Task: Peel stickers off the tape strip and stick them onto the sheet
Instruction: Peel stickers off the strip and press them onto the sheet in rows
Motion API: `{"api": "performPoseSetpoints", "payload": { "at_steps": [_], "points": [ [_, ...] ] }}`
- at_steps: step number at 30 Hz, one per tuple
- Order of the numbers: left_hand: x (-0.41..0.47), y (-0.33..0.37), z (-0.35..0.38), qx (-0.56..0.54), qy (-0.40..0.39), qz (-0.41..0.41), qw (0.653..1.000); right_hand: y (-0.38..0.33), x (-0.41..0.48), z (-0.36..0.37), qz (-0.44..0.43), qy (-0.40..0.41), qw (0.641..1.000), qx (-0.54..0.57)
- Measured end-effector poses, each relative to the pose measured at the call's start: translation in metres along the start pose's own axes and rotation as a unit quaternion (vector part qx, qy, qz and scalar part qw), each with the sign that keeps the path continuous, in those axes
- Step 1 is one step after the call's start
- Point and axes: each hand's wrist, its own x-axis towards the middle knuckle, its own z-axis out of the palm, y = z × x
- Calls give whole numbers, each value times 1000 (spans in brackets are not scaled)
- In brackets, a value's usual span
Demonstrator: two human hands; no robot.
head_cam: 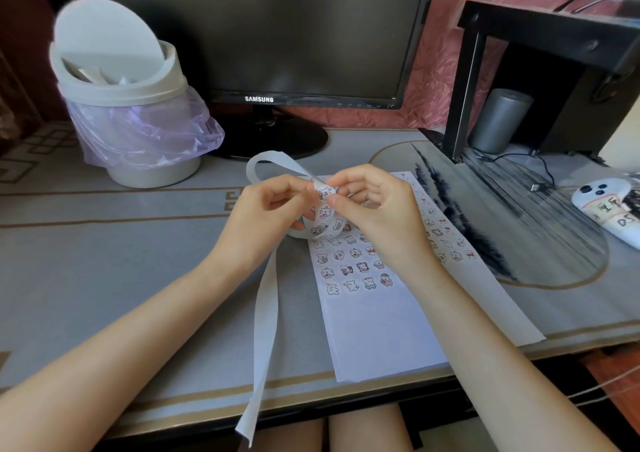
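Above the sheet (377, 330), already filled with several rows of stickers (its lower part is bare), the left hand (273, 205) pinches the tape strip (265, 330) while the right hand (367, 198) fingertips close on one sticker (325, 193).

2 hands (277, 205) – 1 tape strip (265, 316), 1 sheet (374, 333), 1 monitor (277, 35), 1 bin (138, 105).

Both hands raised together, left hand (268, 209) and right hand (372, 205) fingers pinched.
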Motion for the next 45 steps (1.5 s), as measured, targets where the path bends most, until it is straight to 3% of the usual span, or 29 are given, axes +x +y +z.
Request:
{"api": "performPoseSetpoints", "payload": {
  "at_steps": [17,37,45],
  "points": [
    [-1,0,0,-5,9,-21,1000,5,-3,2,-77,12,985,-151],
    [-2,1,3,10,24,-33,999,4,-5,2,-28,-3,994,-108],
    [-2,0,1,22,17,-24,999,5,-7,-1,-64,4,990,-125]
  ]
}}
